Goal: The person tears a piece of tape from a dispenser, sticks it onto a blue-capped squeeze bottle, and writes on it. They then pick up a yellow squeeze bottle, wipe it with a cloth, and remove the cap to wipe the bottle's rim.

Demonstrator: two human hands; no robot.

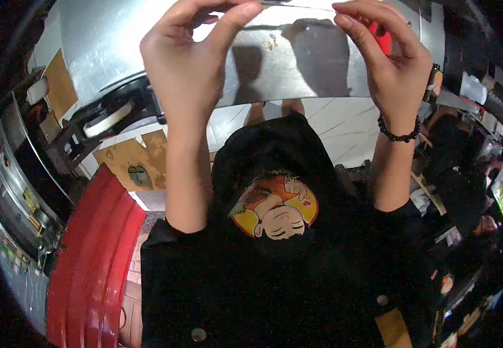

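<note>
Both hands pinch the top edge of the steel sheet [298,64], left hand [188,64] and right hand [390,64]; fingertip grips could let it slip.

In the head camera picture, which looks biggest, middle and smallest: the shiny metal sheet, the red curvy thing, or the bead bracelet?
1. Shiny metal sheet, biggest, though it reaches past the top edge.
2. Red curvy thing, smaller, though it sits close to the camera, so this is unsure.
3. Bead bracelet, clearly smallest.

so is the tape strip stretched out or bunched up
Stretched out, it seems. The left hand and right hand pinch something thin, set wide apart, over the metal table; the strip itself barely shows at the frame's top.
</note>
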